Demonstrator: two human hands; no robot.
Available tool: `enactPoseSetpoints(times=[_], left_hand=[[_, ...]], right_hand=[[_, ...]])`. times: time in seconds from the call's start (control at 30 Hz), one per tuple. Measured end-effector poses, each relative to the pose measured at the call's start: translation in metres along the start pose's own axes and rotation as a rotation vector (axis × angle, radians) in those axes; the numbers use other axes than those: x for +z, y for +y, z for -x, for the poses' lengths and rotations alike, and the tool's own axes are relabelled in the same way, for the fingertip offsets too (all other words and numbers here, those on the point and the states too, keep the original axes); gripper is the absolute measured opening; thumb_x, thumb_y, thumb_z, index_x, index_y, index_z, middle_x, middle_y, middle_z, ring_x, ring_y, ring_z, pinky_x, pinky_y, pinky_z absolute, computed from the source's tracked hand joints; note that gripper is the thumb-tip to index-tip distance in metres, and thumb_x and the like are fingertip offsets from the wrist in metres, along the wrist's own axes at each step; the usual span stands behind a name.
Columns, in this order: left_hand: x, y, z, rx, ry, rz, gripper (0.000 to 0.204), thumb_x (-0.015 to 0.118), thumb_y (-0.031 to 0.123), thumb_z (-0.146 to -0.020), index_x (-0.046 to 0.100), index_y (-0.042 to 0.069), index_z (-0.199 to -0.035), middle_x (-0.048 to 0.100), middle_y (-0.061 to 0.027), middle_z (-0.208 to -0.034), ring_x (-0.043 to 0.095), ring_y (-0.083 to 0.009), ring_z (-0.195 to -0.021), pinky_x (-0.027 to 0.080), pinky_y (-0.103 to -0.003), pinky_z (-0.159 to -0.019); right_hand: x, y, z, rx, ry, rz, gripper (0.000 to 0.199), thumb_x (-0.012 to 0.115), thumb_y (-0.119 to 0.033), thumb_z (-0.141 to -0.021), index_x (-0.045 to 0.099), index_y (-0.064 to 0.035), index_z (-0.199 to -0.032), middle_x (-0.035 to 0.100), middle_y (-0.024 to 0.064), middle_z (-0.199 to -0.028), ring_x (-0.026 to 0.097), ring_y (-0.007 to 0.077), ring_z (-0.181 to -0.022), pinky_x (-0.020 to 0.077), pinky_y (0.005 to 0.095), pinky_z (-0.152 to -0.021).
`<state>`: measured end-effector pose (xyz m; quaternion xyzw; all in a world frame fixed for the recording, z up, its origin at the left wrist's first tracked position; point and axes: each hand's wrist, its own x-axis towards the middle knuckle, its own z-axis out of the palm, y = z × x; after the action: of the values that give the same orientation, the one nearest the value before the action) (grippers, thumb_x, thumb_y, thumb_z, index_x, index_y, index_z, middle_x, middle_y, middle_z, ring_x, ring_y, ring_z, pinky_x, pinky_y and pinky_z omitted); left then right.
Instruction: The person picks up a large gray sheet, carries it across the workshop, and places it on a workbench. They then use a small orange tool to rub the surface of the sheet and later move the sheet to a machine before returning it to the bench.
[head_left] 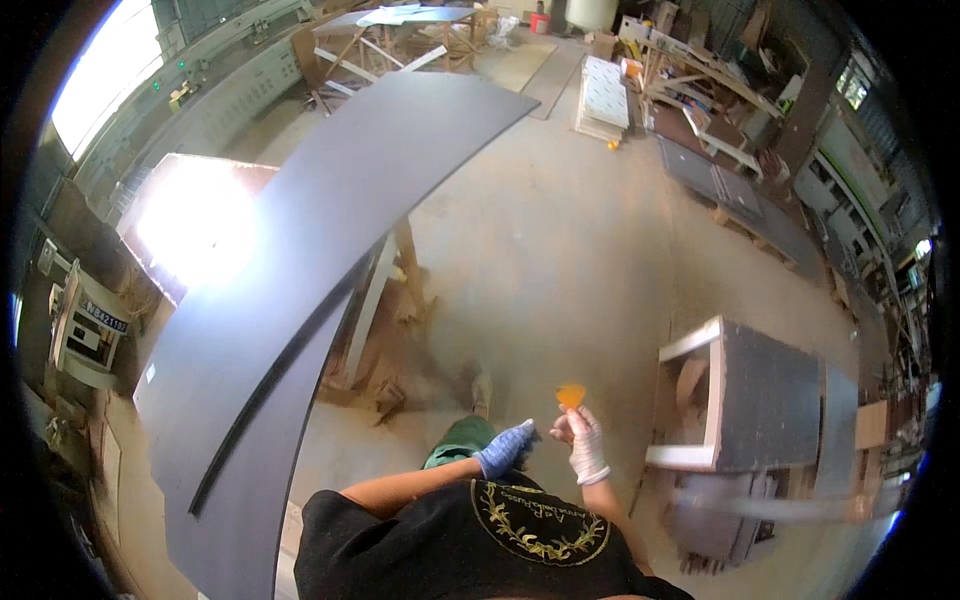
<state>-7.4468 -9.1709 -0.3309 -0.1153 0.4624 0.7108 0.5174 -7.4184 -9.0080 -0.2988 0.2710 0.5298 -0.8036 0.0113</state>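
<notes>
At chest height our right hand (583,440) pinches the orange scraper (571,395), blade pointing away, left hand (503,450) loosely curled just beside, holding nothing we can see.

Blue-gloved left hand (503,449), white-gloved right hand (584,443), orange scraper (571,395), dark grey panel (300,270)

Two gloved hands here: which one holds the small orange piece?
The right hand, in the white glove, pinches the orange piece at its fingertips. The left hand wears a blue glove and holds nothing visible.
</notes>
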Motion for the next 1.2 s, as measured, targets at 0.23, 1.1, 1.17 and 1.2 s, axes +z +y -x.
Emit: enactPoseSetpoints(times=[0.23,1.1,1.17,1.2], left_hand=[[0.003,0.203,-0.102,0.268,-0.085,-0.261,0.035,0.045,0.04,-0.091,0.052,0.011,-0.109,0.049,-0.0006,-0.082,0.048,-0.0098,-0.067,0.045,-0.025,-0.054],[0.059,0.707,-0.598,0.397,0.418,0.62,0.017,0.043,0.034,-0.085,0.05,0.019,-0.08,0.03,0.0065,-0.046,0.024,-0.0085,-0.033,0.021,-0.024,-0.032],[0.043,0.746,-0.653,0.405,0.344,0.696,0.02,0.042,0.036,-0.086,0.05,0.019,-0.081,0.03,0.0064,-0.046,0.024,-0.0086,-0.033,0.021,-0.025,-0.032],[0.04,0.776,-0.665,0.415,0.29,0.743,0.021,0.042,0.037,-0.086,0.05,0.018,-0.081,0.03,0.0064,-0.046,0.024,-0.0086,-0.033,0.021,-0.025,-0.032]], right_hand=[[0.031,-0.112,-0.158,-0.086,0.014,0.11,0.021,0.056,-0.023,-0.086,0.06,-0.0026,-0.088,0.056,0.0008,-0.064,0.051,0.0086,-0.055,0.0437,0.0227,-0.053],[0.052,-0.445,-0.807,-0.025,-0.4,0.466,0.025,0.056,-0.026,-0.086,0.063,-0.0021,-0.081,0.054,-0.0018,-0.06,0.049,0.0064,-0.054,0.0399,0.0218,-0.053],[0.063,-0.459,-0.869,-0.054,-0.424,0.462,0.023,0.057,-0.025,-0.086,0.062,-0.0031,-0.082,0.053,-0.0025,-0.061,0.048,0.0059,-0.053,0.0392,0.0209,-0.051],[0.067,-0.469,-0.897,-0.076,-0.402,0.493,0.022,0.056,-0.025,-0.086,0.062,-0.0032,-0.082,0.053,-0.0024,-0.061,0.048,0.0058,-0.053,0.0391,0.0209,-0.051]])
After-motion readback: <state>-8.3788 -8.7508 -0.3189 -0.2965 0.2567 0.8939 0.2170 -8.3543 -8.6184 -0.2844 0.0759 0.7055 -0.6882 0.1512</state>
